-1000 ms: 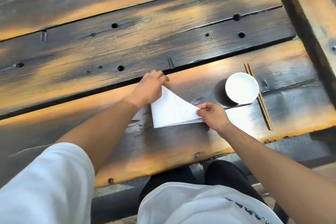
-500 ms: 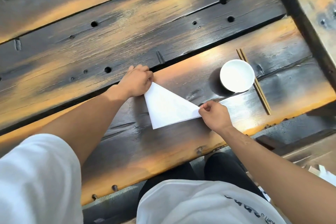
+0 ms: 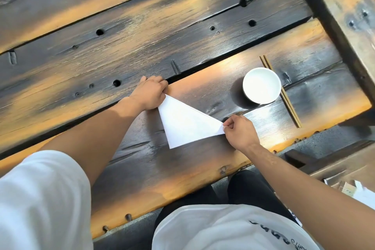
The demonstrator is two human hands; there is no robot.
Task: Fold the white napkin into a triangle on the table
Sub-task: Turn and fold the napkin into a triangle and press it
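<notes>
While the napkin (image 3: 186, 123) was already a triangle a second ago, little has changed since — both hands keep their places at its two far corners and the shape stays flat on the dark plank of the table (image 3: 142, 168), centre of the frame. Left hand (image 3: 151, 93) has fingers curled over the upper-left corner, holding it down against the wood; right hand (image 3: 240, 131) pinches the right-hand tip between thumb and fingertips, slightly tighter at the point than half a second ago. Judging from that, the fold is made and this is just aligning the layers and sharpening the crease — task near done. White bowl (image 3: 261, 85) and chopsticks (image 3: 284, 97) sit right of centre, well apart from the napkin, untouched.
</notes>
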